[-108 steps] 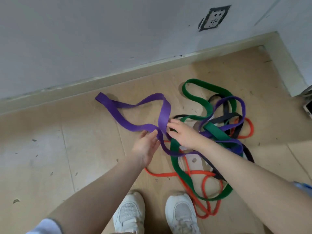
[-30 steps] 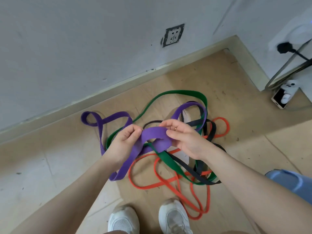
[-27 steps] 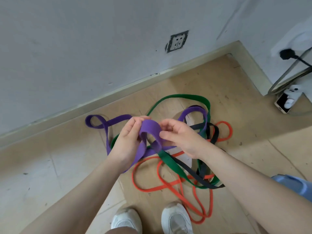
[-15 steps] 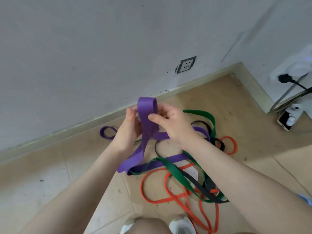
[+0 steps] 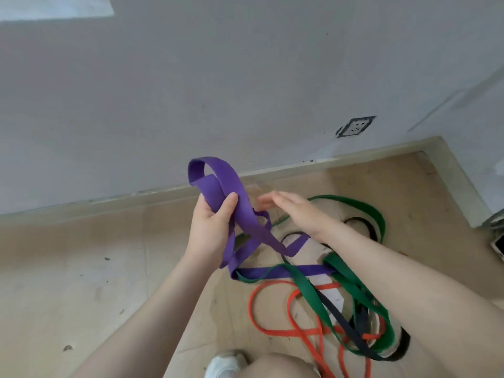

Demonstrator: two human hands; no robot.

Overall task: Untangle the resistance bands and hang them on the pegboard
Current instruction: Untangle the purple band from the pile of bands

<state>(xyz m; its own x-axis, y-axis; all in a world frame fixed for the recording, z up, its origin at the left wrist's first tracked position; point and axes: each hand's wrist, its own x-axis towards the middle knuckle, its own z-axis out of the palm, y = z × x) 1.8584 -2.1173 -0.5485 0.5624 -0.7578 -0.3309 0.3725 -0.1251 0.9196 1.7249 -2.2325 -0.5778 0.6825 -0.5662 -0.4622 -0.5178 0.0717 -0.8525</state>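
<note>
My left hand [image 5: 210, 227] grips a doubled loop of the wide purple band [image 5: 218, 181], lifted above the floor; its lower part trails down and runs under the pile. To the right my right hand [image 5: 294, 211] hovers with straight fingers, holding nothing. On the floor lie a green band [image 5: 357, 290], a thin orange band [image 5: 261, 326] and a narrow black band [image 5: 338, 320], all crossed over one another. No pegboard is in view.
A grey wall with a socket [image 5: 354, 126] and a pale skirting board [image 5: 152, 192] runs behind the pile. The room corner lies at the right. A white shoe [image 5: 226, 364] and a knee show at the bottom edge. Bare tan floor spreads to the left.
My right hand has let go of the purple band and opened. My left hand has kept the purple loop and raised it a little, and the view has tilted up toward the wall.
</note>
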